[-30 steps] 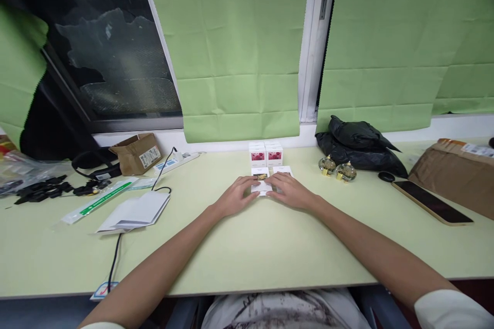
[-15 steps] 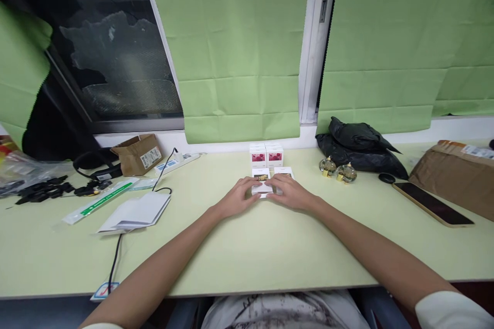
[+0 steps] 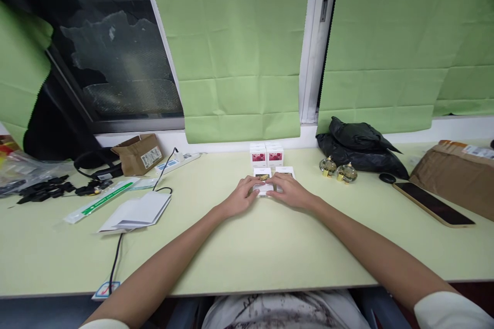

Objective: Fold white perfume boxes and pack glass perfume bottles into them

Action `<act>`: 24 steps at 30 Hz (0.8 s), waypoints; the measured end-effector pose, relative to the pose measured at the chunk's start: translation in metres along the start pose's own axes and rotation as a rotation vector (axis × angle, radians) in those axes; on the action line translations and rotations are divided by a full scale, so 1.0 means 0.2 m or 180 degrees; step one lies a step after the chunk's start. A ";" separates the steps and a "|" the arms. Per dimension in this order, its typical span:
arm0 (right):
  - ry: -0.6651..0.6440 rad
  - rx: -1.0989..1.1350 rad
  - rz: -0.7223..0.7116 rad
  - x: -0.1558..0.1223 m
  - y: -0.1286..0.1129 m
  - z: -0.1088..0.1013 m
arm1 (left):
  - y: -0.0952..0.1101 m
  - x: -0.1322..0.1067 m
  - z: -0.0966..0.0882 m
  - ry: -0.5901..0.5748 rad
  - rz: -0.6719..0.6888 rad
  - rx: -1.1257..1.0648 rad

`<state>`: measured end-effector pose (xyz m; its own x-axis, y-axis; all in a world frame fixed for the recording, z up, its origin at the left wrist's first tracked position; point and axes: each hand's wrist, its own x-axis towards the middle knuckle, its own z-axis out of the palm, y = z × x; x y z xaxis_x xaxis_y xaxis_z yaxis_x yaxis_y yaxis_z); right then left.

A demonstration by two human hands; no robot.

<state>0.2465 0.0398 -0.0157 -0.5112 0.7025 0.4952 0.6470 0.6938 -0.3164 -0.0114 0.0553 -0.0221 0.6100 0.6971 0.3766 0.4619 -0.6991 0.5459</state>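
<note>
Both my hands rest on the pale green table [image 3: 247, 252] around a small white box [image 3: 264, 188] with a gold-dark picture on top. My left hand [image 3: 241, 196] curls on the box's left side and my right hand [image 3: 290, 191] on its right side, fingertips meeting over it. A second flat white box [image 3: 285, 170] lies just behind my right fingers. Two upright white boxes with pink pictures [image 3: 266, 155] stand behind, near the window sill.
Two glass-and-gold bottles [image 3: 337, 168], a black plastic bag [image 3: 358, 144], a phone [image 3: 433, 202] and a brown parcel [image 3: 455, 175] lie to the right. To the left are white folded paper [image 3: 135, 212], a black cable [image 3: 116, 257], a power strip [image 3: 175, 162], a cardboard box [image 3: 137, 152].
Almost nothing differs; both hands stay on the small white box with only slight finger shifts, and the view has nudged a little.
</note>
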 end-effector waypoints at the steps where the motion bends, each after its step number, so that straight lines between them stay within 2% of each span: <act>1: -0.0004 -0.0005 0.0014 0.00 0.00 0.00 | 0.00 0.00 0.00 0.0000 0.0016 0.0058; 5: -0.0046 -0.0140 -0.0022 0.00 0.01 -0.01 | 0.03 0.00 -0.01 -0.0048 0.0183 0.0348; 15: -0.0110 -0.0818 -0.0524 0.01 0.03 -0.01 | 0.02 0.01 -0.01 -0.0037 0.0412 0.0743; 24: -0.0072 -0.0554 -0.0526 -0.02 0.03 -0.04 | 0.04 -0.01 -0.04 0.0011 0.0391 0.0609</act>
<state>0.2559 0.0394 -0.0136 -0.6295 0.5864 0.5098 0.6402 0.7632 -0.0873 -0.0140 0.0504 -0.0133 0.6671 0.6052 0.4344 0.4981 -0.7960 0.3440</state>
